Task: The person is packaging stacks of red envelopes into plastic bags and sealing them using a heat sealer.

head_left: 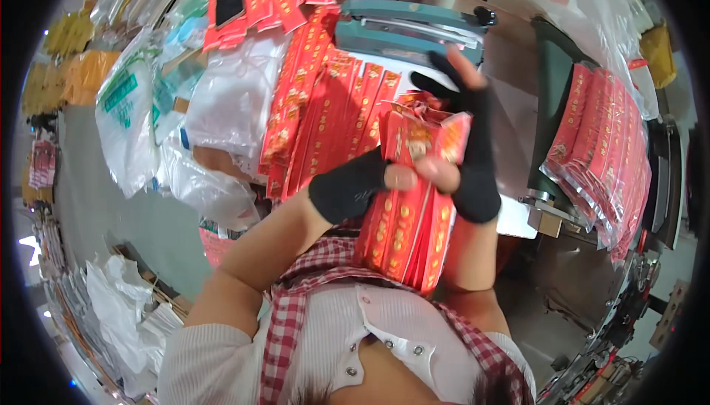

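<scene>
A thick bundle of long red packets [403, 238] with gold print stands upright before my chest, its upper ends fanned and uneven. My left hand [362, 185], in a black fingerless glove, is closed around the bundle's left side with the thumb across the front. At the bundle's right edge is my right hand [477, 146], gloved the same way. Its thumb rests on the packets' front, while the other fingers stretch upward, apart and blurred by motion. Just beyond the bundle, rows of similar red packets [325, 120] lie on the table.
A teal bar-shaped device [407, 26] lies at the back. A phone [229, 4] rests on red packets at the far left. Clear plastic bags [229, 102] lie to the left. On the right, bagged red packets [599, 146] sit by a dark green machine part [551, 72].
</scene>
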Action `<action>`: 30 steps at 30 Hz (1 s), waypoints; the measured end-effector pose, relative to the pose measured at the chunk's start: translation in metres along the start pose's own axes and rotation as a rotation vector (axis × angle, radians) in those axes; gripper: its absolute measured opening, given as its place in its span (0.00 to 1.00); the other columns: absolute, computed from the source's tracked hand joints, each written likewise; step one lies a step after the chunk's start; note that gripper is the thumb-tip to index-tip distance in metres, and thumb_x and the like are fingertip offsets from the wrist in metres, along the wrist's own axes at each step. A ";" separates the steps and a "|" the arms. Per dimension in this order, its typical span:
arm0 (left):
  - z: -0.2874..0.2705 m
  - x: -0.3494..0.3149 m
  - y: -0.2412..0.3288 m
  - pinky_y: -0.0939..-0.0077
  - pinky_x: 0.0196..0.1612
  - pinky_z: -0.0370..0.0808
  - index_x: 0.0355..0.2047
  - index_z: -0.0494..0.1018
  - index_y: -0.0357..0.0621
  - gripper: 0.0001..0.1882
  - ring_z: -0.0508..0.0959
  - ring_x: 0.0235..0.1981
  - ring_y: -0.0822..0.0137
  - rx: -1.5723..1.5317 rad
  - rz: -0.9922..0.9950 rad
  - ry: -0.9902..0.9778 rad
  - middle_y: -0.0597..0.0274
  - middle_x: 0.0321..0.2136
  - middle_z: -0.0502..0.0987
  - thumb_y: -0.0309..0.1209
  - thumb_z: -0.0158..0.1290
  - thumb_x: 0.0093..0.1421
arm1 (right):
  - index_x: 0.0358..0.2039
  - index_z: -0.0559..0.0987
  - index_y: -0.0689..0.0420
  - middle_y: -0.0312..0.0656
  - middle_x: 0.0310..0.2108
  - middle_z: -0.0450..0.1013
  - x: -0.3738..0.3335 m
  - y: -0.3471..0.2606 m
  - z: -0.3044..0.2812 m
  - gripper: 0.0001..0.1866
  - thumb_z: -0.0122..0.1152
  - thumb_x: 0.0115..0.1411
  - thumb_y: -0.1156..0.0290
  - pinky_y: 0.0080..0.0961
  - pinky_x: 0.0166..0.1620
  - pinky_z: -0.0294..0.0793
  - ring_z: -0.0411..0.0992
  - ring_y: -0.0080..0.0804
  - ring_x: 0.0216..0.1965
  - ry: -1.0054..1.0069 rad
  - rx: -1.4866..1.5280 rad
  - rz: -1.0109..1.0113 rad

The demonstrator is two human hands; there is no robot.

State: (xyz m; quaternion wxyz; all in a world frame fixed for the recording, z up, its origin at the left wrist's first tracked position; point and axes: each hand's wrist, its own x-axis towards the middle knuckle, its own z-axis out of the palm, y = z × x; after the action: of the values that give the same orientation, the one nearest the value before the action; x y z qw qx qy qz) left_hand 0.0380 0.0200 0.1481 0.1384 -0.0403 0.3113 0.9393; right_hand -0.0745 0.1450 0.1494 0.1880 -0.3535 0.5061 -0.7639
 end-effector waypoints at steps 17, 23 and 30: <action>-0.092 -0.066 -0.012 0.66 0.53 0.75 0.58 0.61 0.39 0.38 0.78 0.47 0.60 -0.210 0.361 0.060 0.54 0.47 0.75 0.39 0.62 0.49 | 0.64 0.63 0.61 0.46 0.64 0.59 0.028 0.053 0.080 0.45 0.70 0.45 0.64 0.34 0.66 0.52 0.56 0.36 0.65 -0.437 -0.390 0.048; -0.091 -0.087 -0.005 0.67 0.58 0.70 0.59 0.61 0.41 0.37 0.73 0.53 0.63 -0.209 0.228 -0.065 0.54 0.50 0.72 0.39 0.60 0.50 | 0.48 0.77 0.64 0.46 0.53 0.71 0.040 0.046 0.106 0.31 0.69 0.44 0.60 0.31 0.61 0.60 0.66 0.34 0.57 -0.620 -0.082 0.289; -0.208 -0.155 0.075 0.62 0.51 0.67 0.43 0.71 0.46 0.24 0.73 0.46 0.56 2.119 0.718 0.864 0.57 0.39 0.73 0.35 0.65 0.45 | 0.36 0.77 0.61 0.50 0.48 0.72 0.040 0.083 0.083 0.29 0.67 0.42 0.50 0.30 0.54 0.66 0.70 0.36 0.50 -0.500 -0.092 0.442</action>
State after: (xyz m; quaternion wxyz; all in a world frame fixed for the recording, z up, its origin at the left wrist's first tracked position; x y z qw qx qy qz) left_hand 0.1630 -0.1982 0.0490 -0.2832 -0.1290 0.9440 0.1101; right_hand -0.0475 0.0313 0.1079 0.4511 -0.4199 0.5427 -0.5707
